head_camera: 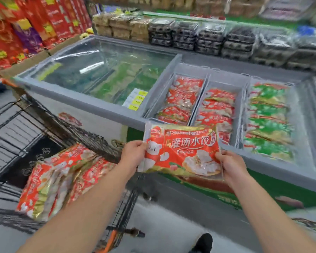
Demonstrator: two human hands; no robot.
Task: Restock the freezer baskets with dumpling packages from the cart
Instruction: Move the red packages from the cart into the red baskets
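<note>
I hold one red dumpling package (182, 150) flat in front of me, just before the freezer's front rim. My left hand (133, 154) grips its left edge and my right hand (230, 164) grips its right edge. Behind the package the open freezer (106, 110) holds grey baskets: a left basket (192, 69) and a middle basket (226, 83) with red packages, and a right basket (299, 114) with green ones. The wire cart (49, 121) at lower left carries several more red dumpling packages (58, 179).
A sliding glass lid (91, 70) covers the freezer's left half. Stacked packaged goods in dark trays (212, 39) line the shelf behind the freezer. Red gift boxes (26, 24) stand at upper left. My shoe (202, 242) shows on the grey floor below.
</note>
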